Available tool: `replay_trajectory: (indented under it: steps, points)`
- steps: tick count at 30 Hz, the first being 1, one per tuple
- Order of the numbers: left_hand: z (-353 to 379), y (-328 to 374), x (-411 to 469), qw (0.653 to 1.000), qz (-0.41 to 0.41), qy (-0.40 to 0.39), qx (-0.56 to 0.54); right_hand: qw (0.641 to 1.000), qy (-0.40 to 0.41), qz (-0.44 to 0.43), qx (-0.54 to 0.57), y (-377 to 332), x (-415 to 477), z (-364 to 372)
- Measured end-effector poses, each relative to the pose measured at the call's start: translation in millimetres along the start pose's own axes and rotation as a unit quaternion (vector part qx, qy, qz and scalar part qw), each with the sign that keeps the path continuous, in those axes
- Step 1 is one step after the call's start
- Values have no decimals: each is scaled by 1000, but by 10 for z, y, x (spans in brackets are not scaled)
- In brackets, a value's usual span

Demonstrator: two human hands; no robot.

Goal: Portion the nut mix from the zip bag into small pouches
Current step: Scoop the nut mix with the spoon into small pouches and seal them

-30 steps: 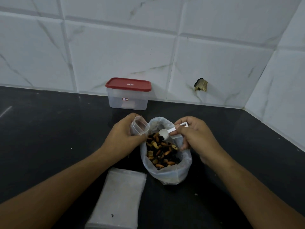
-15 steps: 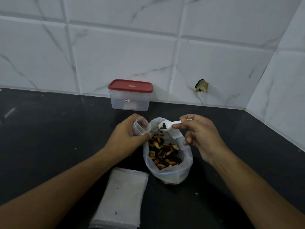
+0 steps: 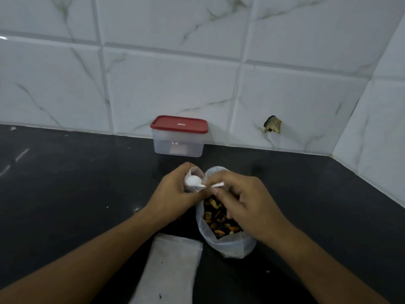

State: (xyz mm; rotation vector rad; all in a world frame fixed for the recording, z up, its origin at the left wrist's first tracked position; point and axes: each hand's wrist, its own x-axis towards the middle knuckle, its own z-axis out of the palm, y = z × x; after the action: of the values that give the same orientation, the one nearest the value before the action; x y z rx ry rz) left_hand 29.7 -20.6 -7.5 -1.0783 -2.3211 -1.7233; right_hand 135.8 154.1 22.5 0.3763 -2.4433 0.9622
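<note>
Right hand has swung its pinched spoon over pouch left hand grips, box behind

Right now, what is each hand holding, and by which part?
The left hand grips the small pouch around its side, below the open mouth. The right hand pinches the white scoop by its handle, bowl at the pouch's mouth.
</note>
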Motion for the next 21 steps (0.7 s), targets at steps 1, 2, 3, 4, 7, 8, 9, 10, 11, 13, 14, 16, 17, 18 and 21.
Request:
replay_trajectory:
  steps: [1, 2, 3, 4, 7, 8, 9, 10, 11, 13, 14, 16, 17, 18, 21]
  points:
    - [-3, -1, 1, 1000, 3, 2, 1, 998, -1, -39, -50, 7, 4, -6]
    - [-4, 0, 2, 1000, 4, 3, 1, 995, -1, -60, -74, 20, 12, -13]
    - [-6, 5, 3, 1000, 4, 3, 3, 994, -3, -68, -83, 36, 19, -21]
    - [-7, 8, 4, 1000, 2, 1, 6, 994, -10, -68, -83, 44, 20, -23]
    - [-9, -5, 5, 1000, -9, -3, -1, 1000, 1, -9, 11, 35, 6, -42]
    - [-10, -11, 8, 1000, -14, -4, -3, 997, 25, 26, 75, 20, 13, -62]
    - [-15, -14, 12, 1000, -20, -4, -4, 987, 54, 64, 139, 6, 30, -91]
    - [-17, -12, 12, 1000, -27, -3, -2, 971, 83, 104, 198, -4, 51, -128]
    - [-19, -10, 13, 1000, -31, 0, 1, 953, 110, 144, 242, 4, 73, -166]
    - [-19, 9, 13, 999, -34, 0, 7, 926, 144, 213, 275, 67, 99, -243]
    - [-22, 20, 12, 999, -35, -4, 7, 921, 154, 239, 265, 122, 102, -275]
    - [-28, 31, 17, 999, -40, -17, -4, 924, 151, 273, 221, 268, 102, -317]
    - [-33, 37, 18, 999, -44, -26, -14, 927, 136, 286, 199, 346, 99, -317]
    - [-41, 42, 17, 998, -49, -36, -24, 930, 118, 299, 178, 409, 95, -305]
    - [-65, 57, 21, 996, -54, -58, -36, 939, 83, 317, 109, 555, 75, -241]
